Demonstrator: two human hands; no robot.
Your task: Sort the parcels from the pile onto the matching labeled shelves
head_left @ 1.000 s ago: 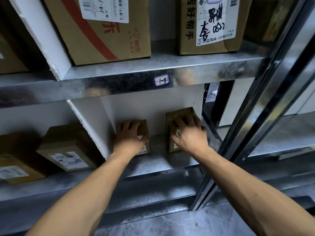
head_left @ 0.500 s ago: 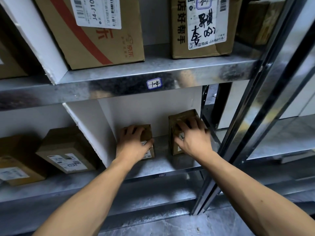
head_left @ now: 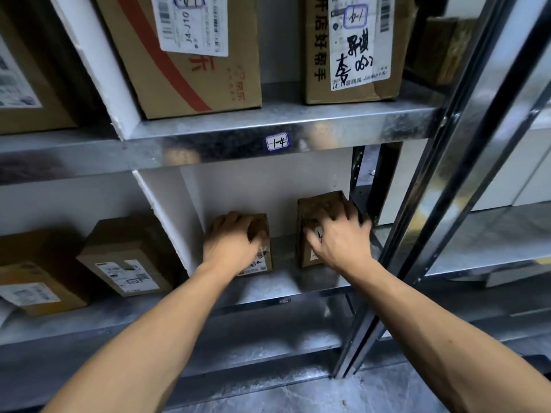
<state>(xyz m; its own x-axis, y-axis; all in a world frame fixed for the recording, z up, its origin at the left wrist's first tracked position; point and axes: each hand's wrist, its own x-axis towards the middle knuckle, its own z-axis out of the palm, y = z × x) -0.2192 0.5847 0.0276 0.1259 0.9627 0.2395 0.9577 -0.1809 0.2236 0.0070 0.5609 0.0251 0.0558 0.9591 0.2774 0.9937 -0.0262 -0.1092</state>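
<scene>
Two small brown parcels stand on the lower metal shelf [head_left: 286,283], under the shelf edge tagged "1-4" [head_left: 277,141]. My left hand [head_left: 231,244] lies over the low parcel [head_left: 266,254], fingers curled over its top and thumb at its right side. My right hand [head_left: 340,236] covers the taller parcel [head_left: 305,251]. Its fingers spread over the top and its thumb sits on the front face. A gap of bare shelf separates the two parcels. Each parcel's front label is mostly hidden by a hand.
A white foam divider [head_left: 167,216] closes the bay on the left, with two more labelled boxes [head_left: 125,254] beyond it. Large cartons [head_left: 185,61] fill the shelf above. A steel upright [head_left: 417,234] stands just right of my right hand.
Both hands stay on their parcels. My left fingers have curled tighter over the low parcel. The view has shifted slightly.
</scene>
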